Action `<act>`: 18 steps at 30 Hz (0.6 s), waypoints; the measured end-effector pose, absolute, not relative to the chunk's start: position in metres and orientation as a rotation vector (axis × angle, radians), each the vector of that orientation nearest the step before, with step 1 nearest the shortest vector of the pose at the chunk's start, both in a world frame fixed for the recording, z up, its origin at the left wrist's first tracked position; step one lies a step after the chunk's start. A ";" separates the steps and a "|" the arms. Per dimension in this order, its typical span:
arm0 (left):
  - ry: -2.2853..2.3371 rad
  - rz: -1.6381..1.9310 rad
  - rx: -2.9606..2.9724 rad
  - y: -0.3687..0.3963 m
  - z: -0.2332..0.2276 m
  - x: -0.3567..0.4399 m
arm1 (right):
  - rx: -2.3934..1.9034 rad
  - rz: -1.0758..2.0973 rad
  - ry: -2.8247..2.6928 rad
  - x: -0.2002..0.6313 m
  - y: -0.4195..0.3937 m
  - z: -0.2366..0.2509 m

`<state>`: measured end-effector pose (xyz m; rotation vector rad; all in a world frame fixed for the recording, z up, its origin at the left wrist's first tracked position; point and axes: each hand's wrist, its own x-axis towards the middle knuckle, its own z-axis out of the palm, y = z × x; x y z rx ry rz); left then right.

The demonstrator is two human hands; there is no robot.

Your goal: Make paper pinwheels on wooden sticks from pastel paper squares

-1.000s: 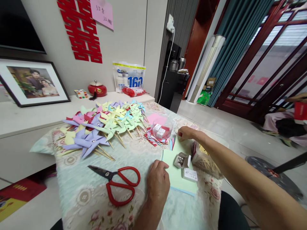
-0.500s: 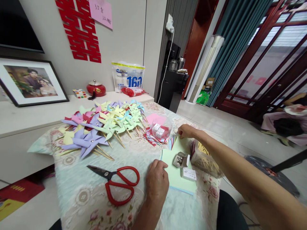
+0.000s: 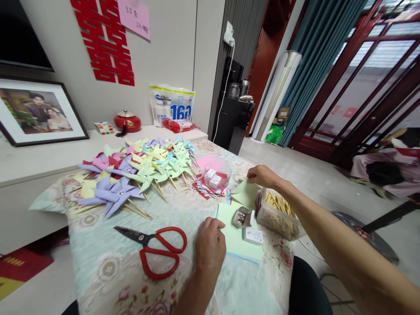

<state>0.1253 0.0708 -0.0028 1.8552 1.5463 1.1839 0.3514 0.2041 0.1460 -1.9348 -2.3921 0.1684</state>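
Tabletop scene: right hand [image 3: 262, 176] pinches a green sheet's [image 3: 244, 194] far corner beyond the paper stack [image 3: 234, 238]; left hand [image 3: 210, 247], loosely curled, presses the stack's near edge.

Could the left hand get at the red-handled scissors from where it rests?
Probably yes. The left hand rests on the edge of the light green paper stack, and the red-handled scissors lie just to its left on the floral tablecloth, with only bare cloth between them.
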 end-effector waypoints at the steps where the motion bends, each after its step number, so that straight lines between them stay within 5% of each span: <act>1: 1.546 1.185 1.851 0.071 -0.003 0.125 | -1.905 0.170 -2.361 0.352 0.201 0.147; 13: 1.611 1.253 1.626 0.077 0.011 0.105 | -1.405 0.497 -2.030 0.309 0.126 0.164; 18: 1.662 1.190 1.405 0.056 0.019 0.074 | -1.264 0.357 -2.099 0.279 0.063 0.131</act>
